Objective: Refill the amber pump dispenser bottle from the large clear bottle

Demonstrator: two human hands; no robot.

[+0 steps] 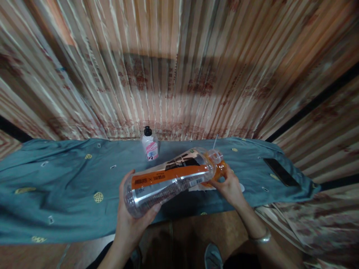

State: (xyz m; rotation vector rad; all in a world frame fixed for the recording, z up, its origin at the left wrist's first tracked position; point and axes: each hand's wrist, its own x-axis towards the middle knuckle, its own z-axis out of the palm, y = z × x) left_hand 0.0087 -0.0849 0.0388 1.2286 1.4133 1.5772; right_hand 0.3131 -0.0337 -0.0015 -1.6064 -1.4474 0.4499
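A large clear plastic bottle [171, 177] with an orange, black and silver label lies tilted in the air, its neck toward the right. My left hand [134, 216] is closed around its bottom end. By the bottle's neck, my right hand [228, 185] grips an orange see-through object [220, 170], partly hidden behind the bottle and fingers, so its kind cannot be made out. A thin pale stick or straw [215, 141] rises just behind the neck. Below the bottle, something white and flat [202, 188] shows on the cloth, mostly covered.
A small clear bottle [150, 145] with a black cap and pink label stands upright toward the back. A dark phone [280, 172] lies at the right on the green patterned cloth [70, 179]. Pleated curtains [174, 74] hang behind, with dark poles at both sides.
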